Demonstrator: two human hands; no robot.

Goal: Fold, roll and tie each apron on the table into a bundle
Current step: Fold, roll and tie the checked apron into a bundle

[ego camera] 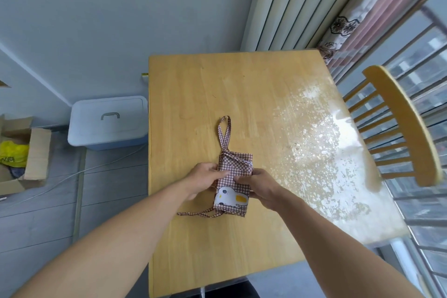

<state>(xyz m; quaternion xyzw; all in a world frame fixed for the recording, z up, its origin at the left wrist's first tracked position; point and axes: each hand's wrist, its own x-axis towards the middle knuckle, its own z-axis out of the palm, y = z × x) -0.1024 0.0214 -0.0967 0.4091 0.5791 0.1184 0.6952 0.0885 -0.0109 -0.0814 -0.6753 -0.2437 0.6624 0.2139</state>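
Wooden worktop (242, 94), pale yellow, worn and blotchy white along right side. Wooden spindle-back chair (401, 128) at right edge, just beside worktop. Pale blue lidded storage bin (107, 122) on floor at left, close against worktop's left edge. Open cardboard box (29, 152) farther left on floor, yellow bag (13, 153) inside. Ribbed curtain (290, 2) at far right, behind worktop.

Checked red-and-white apron (233, 172) flat on worktop, near-centre, folded to narrow rectangle running near to far. White cartoon patch with yellow spot on near part. Neck loop (225, 133) extending from far end, lying flat. Thin tie strap (198, 213) trailing left from near edge.

Left hand (203, 179) at left edge of folded apron, mid-length; grip pinching fabric, fingertips on top surface. Right hand (258, 187) at right edge, level with left; grip curled round fabric edge, thumb on top. Fingertips of both hands nearly meeting over apron's middle.
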